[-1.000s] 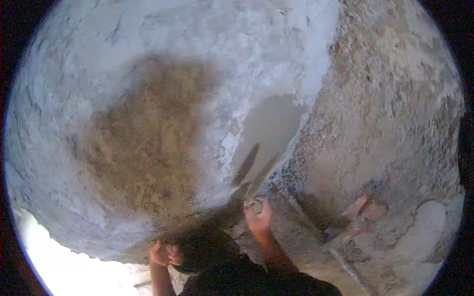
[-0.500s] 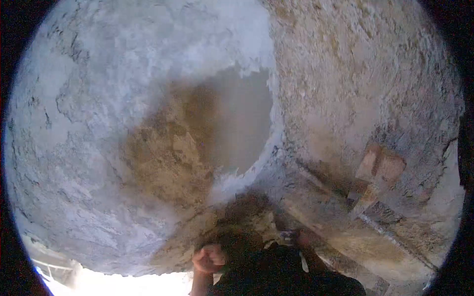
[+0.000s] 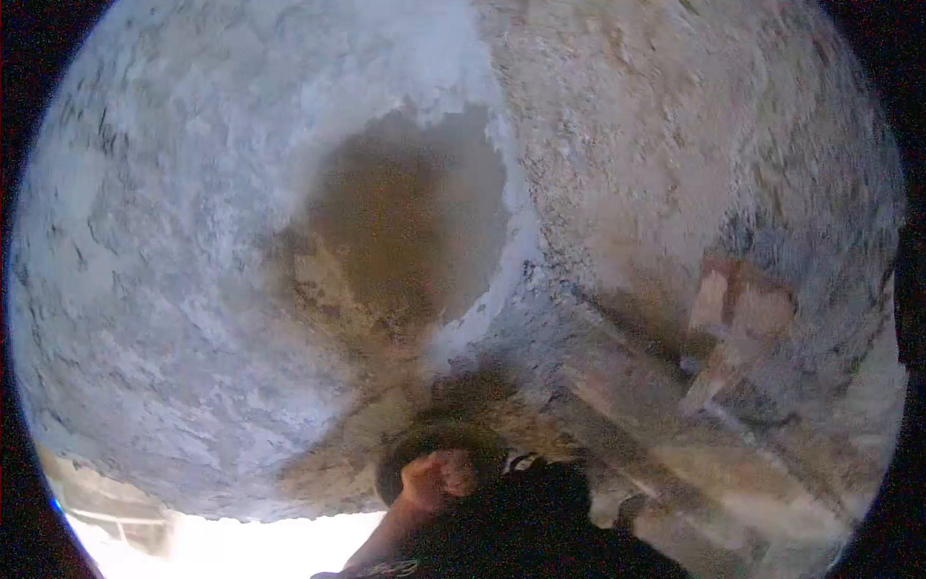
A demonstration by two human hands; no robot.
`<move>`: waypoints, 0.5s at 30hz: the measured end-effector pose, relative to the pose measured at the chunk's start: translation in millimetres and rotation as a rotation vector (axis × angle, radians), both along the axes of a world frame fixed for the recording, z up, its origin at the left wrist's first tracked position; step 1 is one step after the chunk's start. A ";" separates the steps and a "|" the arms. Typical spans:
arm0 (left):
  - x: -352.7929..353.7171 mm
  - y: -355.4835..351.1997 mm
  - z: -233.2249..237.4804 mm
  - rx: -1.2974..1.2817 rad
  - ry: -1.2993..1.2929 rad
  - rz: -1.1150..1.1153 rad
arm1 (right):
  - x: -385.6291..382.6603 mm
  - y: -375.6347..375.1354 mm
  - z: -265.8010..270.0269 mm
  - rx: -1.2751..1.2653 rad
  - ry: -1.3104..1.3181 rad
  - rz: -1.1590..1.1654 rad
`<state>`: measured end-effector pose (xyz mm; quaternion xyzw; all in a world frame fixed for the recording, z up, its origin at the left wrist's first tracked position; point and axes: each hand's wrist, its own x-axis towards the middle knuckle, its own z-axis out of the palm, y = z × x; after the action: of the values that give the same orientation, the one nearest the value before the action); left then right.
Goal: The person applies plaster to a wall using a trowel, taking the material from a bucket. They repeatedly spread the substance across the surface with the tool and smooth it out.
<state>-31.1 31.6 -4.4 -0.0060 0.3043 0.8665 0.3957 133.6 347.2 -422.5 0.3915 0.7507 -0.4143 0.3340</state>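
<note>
My left hand (image 3: 439,478) is at the bottom centre, with its fingers curled closed. It overlaps a dark, round, shallow pan (image 3: 410,446); whether the fingers grip its rim, I cannot make out. My right hand does not show; my dark clothing (image 3: 521,521) fills the lower middle. In front is a rough wall with pale grey plaster (image 3: 193,212) on its left part. A smoother, darker brown-grey patch (image 3: 405,212) lies within that plaster.
The wall on the right has a coarse brown surface (image 3: 617,125). Below it are a reddish brick-like block (image 3: 743,299) and long plank-like pieces (image 3: 627,425) running diagonally. Bright light (image 3: 260,545) comes in at the lower left, beside a pale frame-like structure (image 3: 116,511).
The view has shifted slightly, moving the wall patch left. My left hand has come right and up, across the pan. My right hand, dimly visible before at the lower middle, has gone from sight.
</note>
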 end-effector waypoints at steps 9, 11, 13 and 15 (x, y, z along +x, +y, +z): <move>7.1 -33.5 -2.3 0.114 -0.166 0.161 | 17.5 22.7 42.7 0.055 0.017 0.086; 6.6 -39.8 -6.6 0.318 0.040 0.115 | 8.9 32.4 60.3 0.076 0.060 0.113; 12.2 -52.2 -17.4 0.352 -0.012 0.193 | -1.9 39.0 75.1 0.094 0.093 0.153; 14.9 -63.4 -16.2 0.267 -0.001 0.338 | -19.2 47.3 94.9 0.109 0.162 0.199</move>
<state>-16.2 -31.8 -20.5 -0.0051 0.1813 0.9531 0.2424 114.4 394.5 -327.7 0.2978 0.8317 -0.3681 0.2901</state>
